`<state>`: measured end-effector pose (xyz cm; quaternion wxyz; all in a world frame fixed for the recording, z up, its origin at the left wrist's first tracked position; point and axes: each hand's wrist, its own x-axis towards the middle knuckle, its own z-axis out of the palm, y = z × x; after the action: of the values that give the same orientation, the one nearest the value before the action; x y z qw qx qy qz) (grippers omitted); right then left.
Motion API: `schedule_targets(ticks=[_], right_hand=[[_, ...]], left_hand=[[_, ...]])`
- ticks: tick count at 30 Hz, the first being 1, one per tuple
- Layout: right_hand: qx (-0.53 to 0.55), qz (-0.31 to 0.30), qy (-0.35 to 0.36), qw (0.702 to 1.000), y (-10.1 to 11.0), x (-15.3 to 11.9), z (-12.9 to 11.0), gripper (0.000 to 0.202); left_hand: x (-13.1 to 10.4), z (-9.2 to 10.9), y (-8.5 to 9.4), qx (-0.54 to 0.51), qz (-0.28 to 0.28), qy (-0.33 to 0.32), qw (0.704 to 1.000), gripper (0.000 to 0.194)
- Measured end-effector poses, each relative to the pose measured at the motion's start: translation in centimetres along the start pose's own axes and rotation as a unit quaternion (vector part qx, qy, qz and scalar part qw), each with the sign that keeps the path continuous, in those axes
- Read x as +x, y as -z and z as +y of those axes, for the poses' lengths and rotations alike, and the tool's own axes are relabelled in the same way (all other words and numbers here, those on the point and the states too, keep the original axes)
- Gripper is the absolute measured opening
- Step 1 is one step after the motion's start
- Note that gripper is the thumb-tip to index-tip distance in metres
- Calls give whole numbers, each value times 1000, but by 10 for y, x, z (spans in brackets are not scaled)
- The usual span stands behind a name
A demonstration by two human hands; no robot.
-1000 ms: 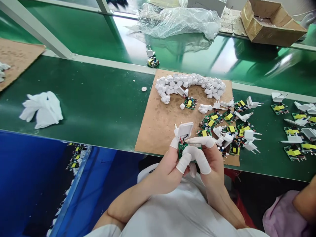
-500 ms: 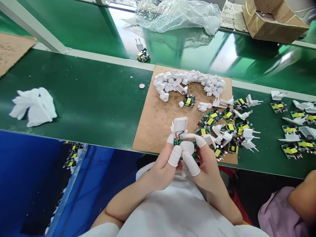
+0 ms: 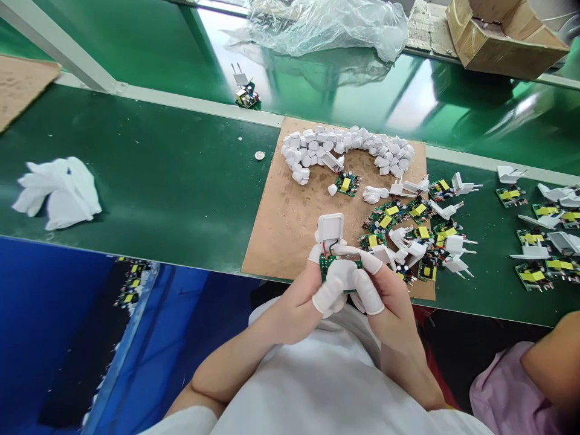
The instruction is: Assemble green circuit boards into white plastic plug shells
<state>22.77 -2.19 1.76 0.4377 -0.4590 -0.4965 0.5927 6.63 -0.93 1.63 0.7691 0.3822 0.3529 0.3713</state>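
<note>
Close to my body, above the front edge of the cardboard sheet [image 3: 276, 223], both hands hold one green circuit board [image 3: 325, 263]. A white plug housing [image 3: 330, 228] stands up behind it, joined by a red and a dark wire. My left hand [image 3: 301, 308] grips the board's left side, its thumb against a white, pad-like piece [image 3: 345, 273] on the board. My right hand [image 3: 385, 290] is closed round the right side, thumb beside that piece. White finger cots cover several fingers. The hands hide most of the board's face and underside.
White pieces [image 3: 353, 140] form an arc on the cardboard. Boards with plug housings [image 3: 419, 235] crowd its right side; more [image 3: 534, 241] lie farther right. A white glove [image 3: 58, 193] lies left. Behind stand one board [image 3: 247, 96], a plastic bag [image 3: 326, 27] and a carton [image 3: 502, 48]. Someone's arm [image 3: 555, 362] shows at lower right.
My left thumb has moved onto the white piece, while my right thumb has shifted right, to its side. The lone board at the back has moved left along the green surface.
</note>
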Motion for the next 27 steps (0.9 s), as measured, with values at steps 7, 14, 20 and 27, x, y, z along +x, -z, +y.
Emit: schedule_targets(ticks=[7, 14, 20, 27], right_hand=[[39, 53, -1, 998, -7, -1, -5, 39], [-39, 26, 93, 995, -2, -4, -1, 34], [-30, 39, 83, 995, -5, 1, 2, 37], [-14, 97, 62, 993, -14, 5, -4, 28]], left_hand=[[-3, 3, 12, 85, -48, -51, 994, 69], [-4, -2, -1, 64, 46, -68, 995, 60], [1, -6, -5, 121, 87, -121, 981, 58], [3, -9, -5, 132, 85, -124, 980, 59]])
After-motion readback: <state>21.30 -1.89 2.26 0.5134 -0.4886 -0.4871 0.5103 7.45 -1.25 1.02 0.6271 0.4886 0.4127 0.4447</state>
